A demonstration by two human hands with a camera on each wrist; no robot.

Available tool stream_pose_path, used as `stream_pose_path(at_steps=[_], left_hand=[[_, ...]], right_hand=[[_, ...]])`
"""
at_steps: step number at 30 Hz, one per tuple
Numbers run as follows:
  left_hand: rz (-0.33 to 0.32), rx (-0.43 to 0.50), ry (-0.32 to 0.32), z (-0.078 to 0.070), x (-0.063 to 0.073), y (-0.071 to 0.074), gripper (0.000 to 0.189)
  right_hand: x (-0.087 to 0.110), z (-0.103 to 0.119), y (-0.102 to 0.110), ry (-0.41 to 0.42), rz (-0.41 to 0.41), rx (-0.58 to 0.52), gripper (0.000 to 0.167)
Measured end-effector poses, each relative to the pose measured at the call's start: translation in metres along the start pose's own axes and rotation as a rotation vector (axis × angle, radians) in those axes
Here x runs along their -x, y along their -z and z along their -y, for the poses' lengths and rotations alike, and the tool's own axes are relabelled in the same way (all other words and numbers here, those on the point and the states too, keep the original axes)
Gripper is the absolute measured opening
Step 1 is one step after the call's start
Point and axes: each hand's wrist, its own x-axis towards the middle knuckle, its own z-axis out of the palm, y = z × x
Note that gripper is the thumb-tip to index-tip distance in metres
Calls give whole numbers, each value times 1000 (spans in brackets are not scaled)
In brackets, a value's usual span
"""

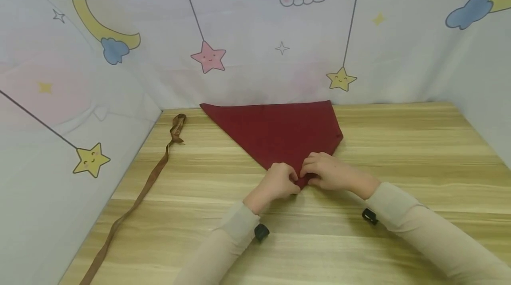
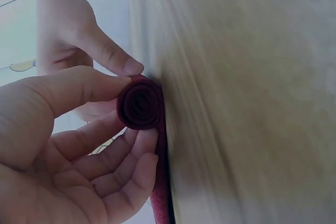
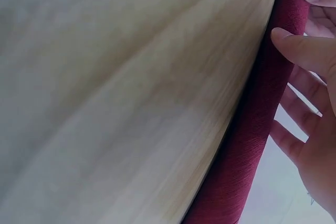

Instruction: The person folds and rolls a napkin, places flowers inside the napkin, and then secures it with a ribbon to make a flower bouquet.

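Observation:
A dark red cloth (image 1: pixel 275 129) lies on the table towards the back wall, its near edge coming to a rolled corner between both hands. In the left wrist view the roll's end (image 2: pixel 137 106) shows as a tight spiral. My left hand (image 1: pixel 276 181) pinches that end, thumb on one side and curled fingers on the other. Just to its right, my right hand (image 1: pixel 330 172) holds the roll too. The right wrist view shows the right thumb (image 3: pixel 294 48) pressing along the rolled edge (image 3: pixel 239 156), with fingers behind it.
A long brown ribbon (image 1: pixel 153 174), bunched at its far end, runs down the left side of the wood-grain table (image 1: pixel 415 152). White curtains (image 1: pixel 247 18) printed with stars and moons enclose the back and sides. Small black pieces (image 1: pixel 261 233) sit at the wrists.

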Motion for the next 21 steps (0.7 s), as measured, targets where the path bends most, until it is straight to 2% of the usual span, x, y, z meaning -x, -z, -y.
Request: stream_pose_path(at_steps=[6,11,17,21], left_hand=[[-13,-60,-20,-2,2,1,19],[-48,-99,-32,-2,2,0,18],[-52,-35,12,1,1,2,14],[-33,22,38,4,0,5,15]], right_hand=[[-3,-2,1,-9,30,-2,17],[-6,-4,0,-11,19,-13,15],[-8,-5,0,-33,-7,-41,21],[-10,-5,0,-14,-21,-20,24]])
